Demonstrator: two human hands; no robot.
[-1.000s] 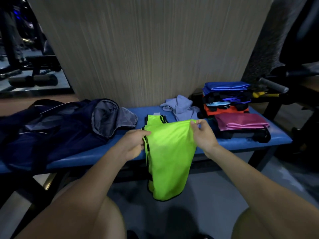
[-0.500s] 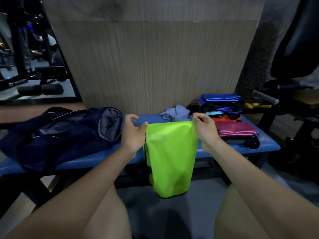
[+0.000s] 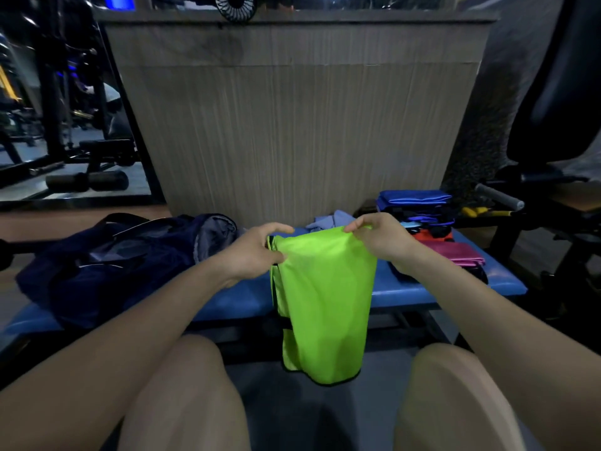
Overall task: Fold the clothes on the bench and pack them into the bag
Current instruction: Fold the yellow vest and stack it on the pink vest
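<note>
Both hands, left hand (image 3: 252, 252) and right hand (image 3: 382, 242), pinching neon-green vest (image 3: 325, 304) above blue bench (image 3: 227, 304); no readable writing.

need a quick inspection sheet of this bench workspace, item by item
surface: long blue padded bench, set against a grey wood-grain panel.
job's things: neon green sports vest with black trim held up by its top edge, hanging down in front of the bench; dark navy fabric bag lies open at the bench's left end; stack of folded clothes and a folded pink garment on the right; crumpled light blue garment at the back.
clutter: nothing seen.
grippers: left hand and right hand each pinch a top corner of the vest.
cables: nothing seen.
surroundings: dark gym equipment left, a padded handle right.
</note>
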